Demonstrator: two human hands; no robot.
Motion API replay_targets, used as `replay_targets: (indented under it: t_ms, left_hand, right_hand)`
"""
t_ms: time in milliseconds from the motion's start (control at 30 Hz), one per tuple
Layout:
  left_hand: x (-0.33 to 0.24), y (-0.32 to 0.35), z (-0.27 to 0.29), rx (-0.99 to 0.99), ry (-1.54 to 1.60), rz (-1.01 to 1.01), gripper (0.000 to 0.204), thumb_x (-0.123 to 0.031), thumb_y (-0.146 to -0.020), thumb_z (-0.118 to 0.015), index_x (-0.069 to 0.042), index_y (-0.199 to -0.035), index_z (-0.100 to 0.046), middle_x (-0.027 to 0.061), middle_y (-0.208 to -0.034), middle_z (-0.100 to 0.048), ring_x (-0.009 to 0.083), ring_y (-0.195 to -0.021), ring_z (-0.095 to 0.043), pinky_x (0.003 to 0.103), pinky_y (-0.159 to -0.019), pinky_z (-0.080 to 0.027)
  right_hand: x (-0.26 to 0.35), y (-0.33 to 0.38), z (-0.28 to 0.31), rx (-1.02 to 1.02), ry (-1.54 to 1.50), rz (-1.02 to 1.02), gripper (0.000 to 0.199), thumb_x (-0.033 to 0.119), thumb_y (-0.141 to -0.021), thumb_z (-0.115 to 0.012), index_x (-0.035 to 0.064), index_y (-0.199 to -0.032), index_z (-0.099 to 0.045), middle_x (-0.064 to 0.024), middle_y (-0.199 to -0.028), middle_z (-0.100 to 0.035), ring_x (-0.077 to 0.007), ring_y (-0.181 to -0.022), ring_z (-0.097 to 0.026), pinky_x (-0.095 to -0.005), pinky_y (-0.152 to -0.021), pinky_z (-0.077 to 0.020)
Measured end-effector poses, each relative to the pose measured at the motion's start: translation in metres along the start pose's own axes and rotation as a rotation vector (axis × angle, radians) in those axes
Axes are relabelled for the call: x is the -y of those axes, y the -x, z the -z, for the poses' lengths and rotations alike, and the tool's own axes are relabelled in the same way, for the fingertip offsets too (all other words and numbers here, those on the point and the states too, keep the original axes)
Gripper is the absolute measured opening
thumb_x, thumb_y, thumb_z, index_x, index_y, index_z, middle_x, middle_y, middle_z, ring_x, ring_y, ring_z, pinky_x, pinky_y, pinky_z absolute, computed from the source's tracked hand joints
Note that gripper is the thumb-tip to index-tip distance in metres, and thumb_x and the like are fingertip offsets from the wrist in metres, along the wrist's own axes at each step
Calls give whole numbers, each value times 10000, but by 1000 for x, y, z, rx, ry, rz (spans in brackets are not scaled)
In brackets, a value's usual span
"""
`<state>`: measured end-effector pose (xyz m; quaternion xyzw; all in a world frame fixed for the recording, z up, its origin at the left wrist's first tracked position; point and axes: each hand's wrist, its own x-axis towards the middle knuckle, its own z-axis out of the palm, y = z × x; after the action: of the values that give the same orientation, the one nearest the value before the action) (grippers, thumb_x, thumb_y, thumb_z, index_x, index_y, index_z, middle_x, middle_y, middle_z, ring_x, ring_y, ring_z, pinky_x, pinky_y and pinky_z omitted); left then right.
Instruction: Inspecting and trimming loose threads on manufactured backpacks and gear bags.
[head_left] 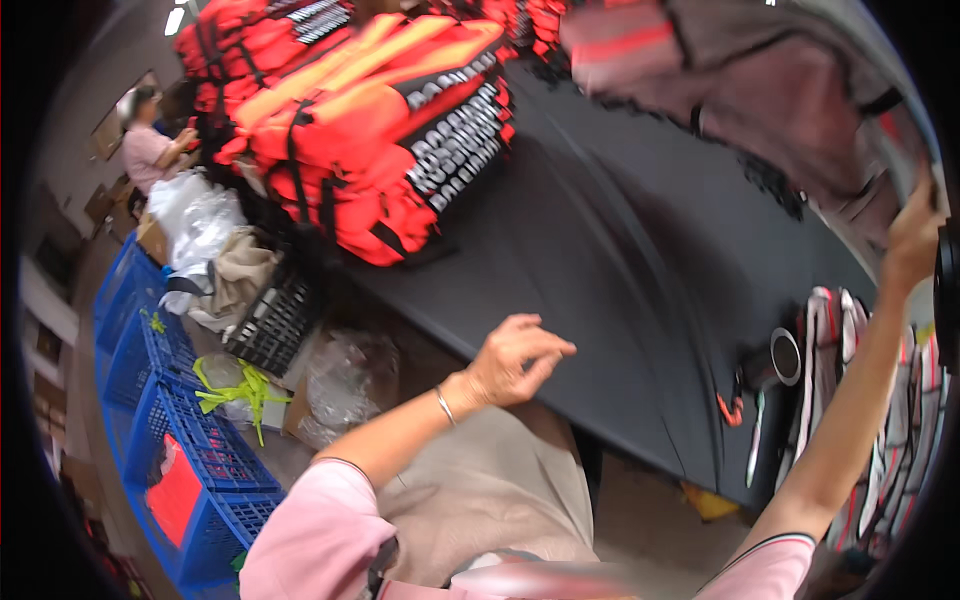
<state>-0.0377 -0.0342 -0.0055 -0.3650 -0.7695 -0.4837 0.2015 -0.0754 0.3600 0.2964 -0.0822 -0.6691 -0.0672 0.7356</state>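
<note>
My right hand (912, 232) is raised at the far right, its fingers closed on the edge of a grey bag (770, 105) with red trim. The bag is smeared by motion and hangs over the far right part of the black-covered table (610, 270). Nothing is in my left hand (515, 358), which hovers over the table's near edge with its fingers apart and partly bent. Red-orange bags (350, 150) with black straps and white lettering are piled at the table's far left, well beyond my left hand.
Below my right forearm lie a dark roll (783, 357), small scissors with an orange handle (732, 408) and a white pen-like stick (755, 440). Grey striped pieces (825, 370) hang beside them. Blue crates (190, 410) and a black crate (272, 318) line the left. Another person (150, 145) stands far left.
</note>
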Motion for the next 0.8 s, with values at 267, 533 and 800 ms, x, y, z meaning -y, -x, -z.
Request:
replay_targets:
  t_ms: [267,533,800]
  left_hand:
    - [21,38,-1,-201,260,558,270,-148,-938,-590,-24,-1173,-642,110,-1155,-676,224,-1053,-646,348,-981,-457]
    - [52,5,-18,-301,763,948,949,-643,-896,-520,-13,-1520,-182,180,-1582,-181,334,-1450,-199,506,-1155,-149]
    - [88,-9,-70,-342,586,905,1052,-92,-726,-781,136,-1468,-72,238,-1356,-456,259,-1198,-499,296,-1022,-407]
  right_hand:
    - [112,350,36,719,-683,-29,304,-60,-696,-645,50,-976,-686,-110,-895,-655,-306,-874,-604,-445,-881,-409]
    - [157,347,110,960,-764,-34,462,-22,-649,-695,50,-1101,-628,-73,-1004,-628,-268,-918,-566,-400,-870,-383]
    - [171,348,147,985,-831,-99,427,79,-726,-762,67,-1135,-638,-75,-1099,-643,-251,-996,-589,-376,-886,-383]
